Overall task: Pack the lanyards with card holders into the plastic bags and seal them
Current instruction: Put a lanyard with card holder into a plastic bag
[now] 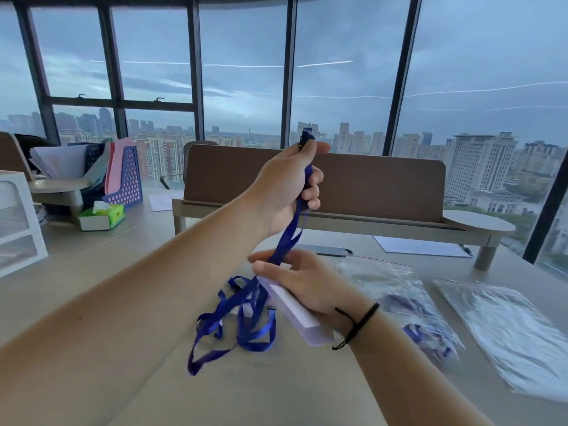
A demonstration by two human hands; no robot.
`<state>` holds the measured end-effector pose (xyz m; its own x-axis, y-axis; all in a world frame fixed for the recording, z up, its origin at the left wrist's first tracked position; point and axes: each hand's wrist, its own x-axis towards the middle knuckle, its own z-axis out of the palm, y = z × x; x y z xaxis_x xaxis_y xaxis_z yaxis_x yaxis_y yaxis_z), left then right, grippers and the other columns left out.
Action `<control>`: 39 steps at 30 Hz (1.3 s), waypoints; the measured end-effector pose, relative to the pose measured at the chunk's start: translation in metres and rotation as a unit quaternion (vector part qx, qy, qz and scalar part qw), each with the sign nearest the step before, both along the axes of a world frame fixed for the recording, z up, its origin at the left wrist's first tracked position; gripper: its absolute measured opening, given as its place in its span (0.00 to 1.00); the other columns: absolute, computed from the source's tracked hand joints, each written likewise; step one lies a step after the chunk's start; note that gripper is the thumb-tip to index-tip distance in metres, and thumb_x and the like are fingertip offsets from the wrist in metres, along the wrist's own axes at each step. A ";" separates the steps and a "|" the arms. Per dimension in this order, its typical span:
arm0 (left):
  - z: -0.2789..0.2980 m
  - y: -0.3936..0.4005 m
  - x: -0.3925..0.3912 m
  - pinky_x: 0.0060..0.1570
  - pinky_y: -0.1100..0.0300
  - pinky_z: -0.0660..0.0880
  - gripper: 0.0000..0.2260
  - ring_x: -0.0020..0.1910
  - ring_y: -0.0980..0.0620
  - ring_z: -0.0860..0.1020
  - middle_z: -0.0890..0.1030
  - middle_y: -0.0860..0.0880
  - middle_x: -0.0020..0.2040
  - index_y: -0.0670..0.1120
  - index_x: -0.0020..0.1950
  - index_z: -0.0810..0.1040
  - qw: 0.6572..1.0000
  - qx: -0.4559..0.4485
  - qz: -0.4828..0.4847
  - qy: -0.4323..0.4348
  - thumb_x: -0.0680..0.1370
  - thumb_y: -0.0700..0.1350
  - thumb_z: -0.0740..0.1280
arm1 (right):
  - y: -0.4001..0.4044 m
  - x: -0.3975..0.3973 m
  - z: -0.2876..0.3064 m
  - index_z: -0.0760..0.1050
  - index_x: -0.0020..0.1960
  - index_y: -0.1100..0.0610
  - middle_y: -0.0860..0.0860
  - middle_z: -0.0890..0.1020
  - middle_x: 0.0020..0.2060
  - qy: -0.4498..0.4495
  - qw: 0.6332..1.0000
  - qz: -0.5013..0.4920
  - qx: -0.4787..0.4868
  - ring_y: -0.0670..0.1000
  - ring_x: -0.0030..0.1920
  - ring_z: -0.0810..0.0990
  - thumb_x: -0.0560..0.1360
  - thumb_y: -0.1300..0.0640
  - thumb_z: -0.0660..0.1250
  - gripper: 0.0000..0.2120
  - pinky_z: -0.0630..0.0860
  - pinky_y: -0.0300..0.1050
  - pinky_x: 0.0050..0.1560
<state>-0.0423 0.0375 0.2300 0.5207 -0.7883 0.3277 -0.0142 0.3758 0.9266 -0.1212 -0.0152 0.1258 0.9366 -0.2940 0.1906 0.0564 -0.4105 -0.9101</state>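
Above the middle of the pale wooden tabletop [92, 272], the left hand [285, 186] is raised and closed around the upper stretch of a dark blue ribbon lanyard [287, 238], thumb pressed near its black clip end. The right hand [295, 281], lower and nearer the person, pinches the same strap between thumb and fingers and also holds a white rectangular card holder [295, 312] against its palm. So both hands are clamped on the lanyard, one above the other and a little apart, with the strap drawn taut between them on a steep, nearly upright line leaning slightly towards the left hand. Below the right hand the rest of the blue ribbon falls in loose tangled loops [236, 327] onto the tabletop, apparently more than one strap mixed together.

The clear plastic zip bags [504, 327] lie flat to the right of both hands, so the right hand is the nearer one; one bag [408, 299] just beside the right wrist already seems to hold blue ribbon, though blur makes that uncertain. I judge the strap needs gathering before it goes rightwards into a bag.

No writing or brand is legible; the green tissue pack [104, 215] at far left carries print too small to read.
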 end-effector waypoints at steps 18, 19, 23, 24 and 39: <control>-0.068 0.098 0.025 0.49 0.55 0.79 0.11 0.48 0.51 0.81 0.84 0.47 0.48 0.45 0.51 0.86 0.993 0.017 0.102 -0.055 0.81 0.45 0.63 | -0.076 -0.034 -0.041 0.66 0.30 0.55 0.49 0.65 0.24 -0.032 0.959 -0.266 -0.089 0.47 0.24 0.63 0.71 0.38 0.70 0.25 0.60 0.42 0.31; -0.073 0.100 0.025 0.46 0.56 0.80 0.11 0.45 0.51 0.81 0.83 0.47 0.46 0.45 0.50 0.86 0.994 0.013 0.101 -0.044 0.80 0.45 0.64 | -0.081 -0.035 -0.042 0.67 0.31 0.55 0.50 0.66 0.24 -0.025 0.957 -0.267 -0.109 0.47 0.24 0.63 0.72 0.38 0.70 0.24 0.60 0.42 0.30; -0.083 0.109 0.027 0.43 0.61 0.81 0.09 0.41 0.50 0.83 0.85 0.43 0.46 0.45 0.46 0.88 0.995 -0.005 0.102 0.010 0.74 0.45 0.67 | -0.092 -0.043 -0.044 0.70 0.32 0.55 0.52 0.70 0.26 0.026 0.954 -0.260 -0.147 0.50 0.27 0.67 0.69 0.36 0.71 0.24 0.62 0.41 0.30; -0.085 0.111 0.025 0.43 0.61 0.82 0.09 0.41 0.49 0.83 0.85 0.42 0.46 0.44 0.46 0.88 0.994 -0.002 0.105 0.008 0.74 0.44 0.68 | -0.094 -0.044 -0.045 0.69 0.31 0.55 0.51 0.69 0.26 0.036 0.951 -0.265 -0.153 0.50 0.27 0.66 0.69 0.37 0.72 0.24 0.62 0.41 0.30; -0.185 0.068 0.008 0.40 0.57 0.79 0.06 0.36 0.49 0.81 0.84 0.39 0.41 0.37 0.51 0.83 0.936 0.341 -0.039 -0.075 0.75 0.37 0.73 | -0.074 -0.029 -0.051 0.82 0.45 0.56 0.51 0.84 0.39 0.021 0.917 -0.288 0.276 0.58 0.41 0.68 0.80 0.62 0.56 0.15 0.65 0.52 0.45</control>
<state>-0.0339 0.1057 0.0448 0.4410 -0.8747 -0.2012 -0.1607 -0.2975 0.9411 -0.1499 -0.0894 0.0747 0.5980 -0.7835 -0.1687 -0.0653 0.1622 -0.9846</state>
